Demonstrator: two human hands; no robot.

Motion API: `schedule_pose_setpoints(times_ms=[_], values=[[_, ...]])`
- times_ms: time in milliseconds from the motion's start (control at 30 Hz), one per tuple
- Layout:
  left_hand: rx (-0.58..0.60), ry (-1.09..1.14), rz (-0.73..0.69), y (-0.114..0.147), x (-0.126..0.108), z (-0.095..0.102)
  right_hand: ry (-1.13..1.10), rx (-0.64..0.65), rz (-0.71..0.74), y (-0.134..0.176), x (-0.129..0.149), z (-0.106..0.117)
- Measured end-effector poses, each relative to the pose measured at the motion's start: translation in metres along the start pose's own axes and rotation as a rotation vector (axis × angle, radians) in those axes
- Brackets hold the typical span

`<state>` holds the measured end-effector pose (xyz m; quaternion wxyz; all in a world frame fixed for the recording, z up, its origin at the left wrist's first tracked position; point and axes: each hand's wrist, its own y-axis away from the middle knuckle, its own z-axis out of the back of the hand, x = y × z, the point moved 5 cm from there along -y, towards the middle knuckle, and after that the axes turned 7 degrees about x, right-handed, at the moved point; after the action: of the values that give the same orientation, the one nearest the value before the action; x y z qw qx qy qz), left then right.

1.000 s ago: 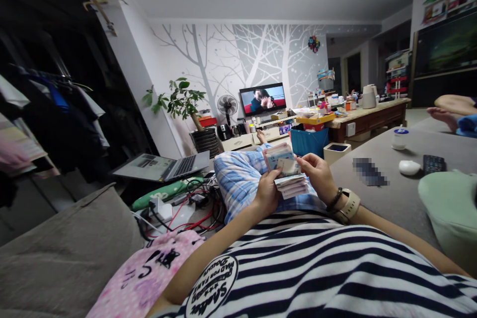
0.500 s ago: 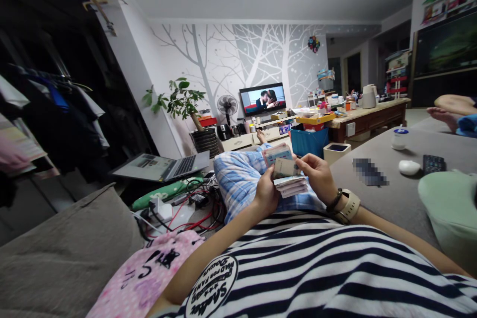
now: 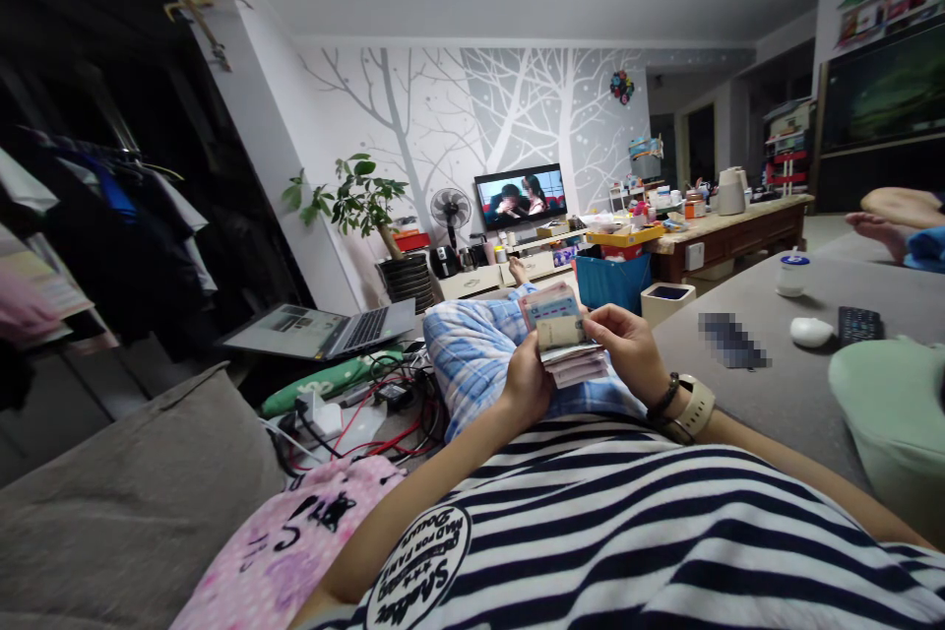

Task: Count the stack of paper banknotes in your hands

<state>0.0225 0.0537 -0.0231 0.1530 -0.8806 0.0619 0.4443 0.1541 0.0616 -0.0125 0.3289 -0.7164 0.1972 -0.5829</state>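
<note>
My left hand [image 3: 529,382] is closed round a folded stack of paper banknotes [image 3: 577,369], thumb on top. Pinkish and bluish notes [image 3: 550,307] stand up at the far side, while pale folded layers hang at the near side. Across the middle lies a tan-grey note [image 3: 561,332]. Its right edge is pinched between the thumb and fingertips of my right hand [image 3: 627,345]. A dark bracelet and a beige watch [image 3: 694,409] are on the right wrist. Both hands are above my lap, over blue checked trousers [image 3: 472,335]. Print on the notes is too small to read.
To the left are an open laptop [image 3: 325,330], tangled cables [image 3: 399,413] and a pink cloth [image 3: 295,541]. On the grey sofa surface at right lie a blurred dark phone-like object [image 3: 734,343], a white case [image 3: 810,332], a remote [image 3: 860,325] and a white jar [image 3: 792,276].
The tan-grey note has shifted slightly left and down and now lies flatter against the stack. My right hand moved slightly with it. The television picture differs.
</note>
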Motion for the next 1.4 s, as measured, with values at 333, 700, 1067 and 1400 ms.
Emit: schedule_pose_setpoints(times_ms=[333, 700, 1067, 1400], values=[[-0.001, 0.002, -0.002, -0.0021, 0.0002, 0.0029, 0.019, 0.011, -0.002, 0.0004, 0.0012, -0.0004], [-0.006, -0.011, 0.007, -0.0012, 0.0010, 0.0033, 0.004, 0.001, -0.007, 0.0004, 0.0012, -0.0007], [0.026, -0.025, -0.006, -0.0013, 0.0012, 0.0022, 0.030, 0.010, -0.001, 0.0003, 0.0006, -0.0002], [0.054, -0.039, -0.010, -0.0032, 0.0039, 0.0049, -0.001, 0.001, -0.023, 0.0009, 0.0005, -0.0009]])
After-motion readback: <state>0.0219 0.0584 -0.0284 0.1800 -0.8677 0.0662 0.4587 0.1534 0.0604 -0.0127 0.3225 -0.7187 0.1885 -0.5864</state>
